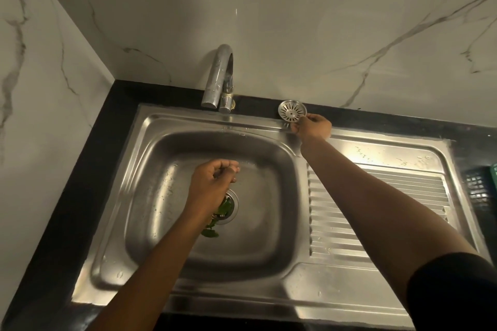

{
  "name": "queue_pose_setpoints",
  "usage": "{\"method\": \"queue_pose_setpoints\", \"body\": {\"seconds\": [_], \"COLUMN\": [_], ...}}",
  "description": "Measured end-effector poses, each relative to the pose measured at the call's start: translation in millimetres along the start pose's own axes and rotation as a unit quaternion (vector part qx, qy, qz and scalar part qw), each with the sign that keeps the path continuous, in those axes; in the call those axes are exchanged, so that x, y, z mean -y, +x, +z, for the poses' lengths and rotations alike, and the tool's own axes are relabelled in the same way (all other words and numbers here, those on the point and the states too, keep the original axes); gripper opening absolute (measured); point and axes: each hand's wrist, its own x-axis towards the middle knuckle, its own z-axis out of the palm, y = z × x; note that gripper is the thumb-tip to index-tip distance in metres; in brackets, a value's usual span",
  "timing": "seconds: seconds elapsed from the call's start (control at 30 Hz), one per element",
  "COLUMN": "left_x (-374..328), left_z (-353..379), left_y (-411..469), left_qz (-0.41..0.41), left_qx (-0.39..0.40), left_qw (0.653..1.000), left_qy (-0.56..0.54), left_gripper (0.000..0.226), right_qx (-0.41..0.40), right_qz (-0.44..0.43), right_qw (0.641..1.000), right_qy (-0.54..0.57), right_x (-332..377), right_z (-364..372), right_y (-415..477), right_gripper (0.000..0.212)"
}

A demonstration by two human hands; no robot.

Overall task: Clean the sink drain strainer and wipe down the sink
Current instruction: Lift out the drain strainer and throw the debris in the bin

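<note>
A round steel drain strainer [292, 111] with radial slots stands tilted on the sink's back rim, and my right hand [314, 124] pinches its lower edge. The steel sink [269, 228] has its drain opening [233, 204] uncovered. Green leaves [215, 219] lie in and beside the drain, partly hidden under my left wrist. My left hand [212, 180] hovers over the basin just above the drain, fingers curled loosely; I cannot tell whether it holds anything.
A curved chrome tap [222, 78] stands at the back rim. A ribbed drainboard [376, 204] lies right of the basin. Black countertop [88, 158] frames the sink, with marble walls behind and left. A dark green basket [484, 185] sits at the far right.
</note>
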Motion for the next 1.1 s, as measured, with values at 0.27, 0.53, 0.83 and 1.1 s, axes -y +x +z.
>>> {"method": "queue_pose_setpoints", "body": {"seconds": [0.27,0.53,0.83,1.1], "left_x": [5,22,72,120], "left_z": [-15,-53,-66,-46], "left_y": [-7,-13,-5,12], "left_qz": [0.007,0.000,-0.001,-0.039], "left_qx": [-0.007,-0.043,0.022,0.111], "left_qw": [1.000,0.999,0.971,0.907], "left_qy": [-0.006,0.022,0.238,0.404], "left_gripper": [0.011,0.012,0.043,0.054], "right_qx": [0.030,0.225,0.373,0.456], "right_qz": [0.014,-0.146,-0.267,-0.305], "right_qw": [0.996,0.960,0.787,0.620], "right_qy": [0.089,-0.081,-0.412,-0.561], "right_x": [-10,-72,-141,-194], "right_z": [-9,-29,-1,35], "right_y": [-11,-89,-133,-124], "right_gripper": [0.008,0.009,0.029,0.052]}}
